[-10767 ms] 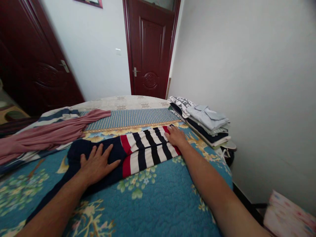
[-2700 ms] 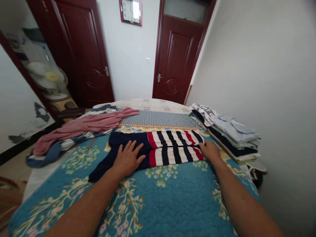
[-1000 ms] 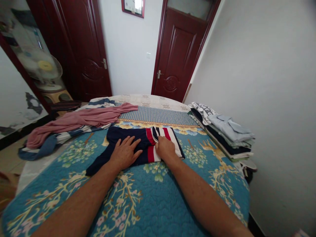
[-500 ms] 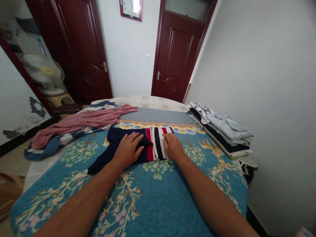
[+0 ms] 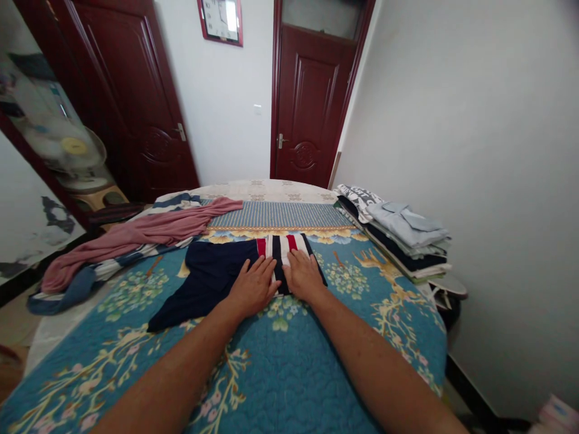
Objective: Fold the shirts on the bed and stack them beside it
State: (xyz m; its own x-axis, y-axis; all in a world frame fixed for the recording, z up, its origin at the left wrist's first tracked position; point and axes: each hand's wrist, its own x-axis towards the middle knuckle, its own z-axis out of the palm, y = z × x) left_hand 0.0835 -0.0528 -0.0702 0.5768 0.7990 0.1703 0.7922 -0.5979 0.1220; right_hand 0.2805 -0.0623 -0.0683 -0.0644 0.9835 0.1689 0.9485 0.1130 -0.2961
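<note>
A navy shirt (image 5: 212, 265) with red, white and black stripes at its right end lies partly folded on the teal floral quilted cover (image 5: 289, 367). My left hand (image 5: 254, 286) rests flat near where the navy cloth meets the stripes, fingers stretched out. On the striped part lies my right hand (image 5: 304, 274), its fingers extended over the cloth. Both hands press on top of the shirt, close together, with neither gripping it. The hands cover part of the stripes.
At the left lies a loose pink garment (image 5: 136, 232) over a blue-and-white striped one (image 5: 106, 269). A stack of folded clothes (image 5: 402, 232) stands at the right, near the white wall (image 5: 479, 150). Behind the table are dark red doors (image 5: 312, 102).
My left hand has slid right toward the stripes. My right hand's curled fingers have straightened and lie flat on the cloth. The view has turned slightly right.
</note>
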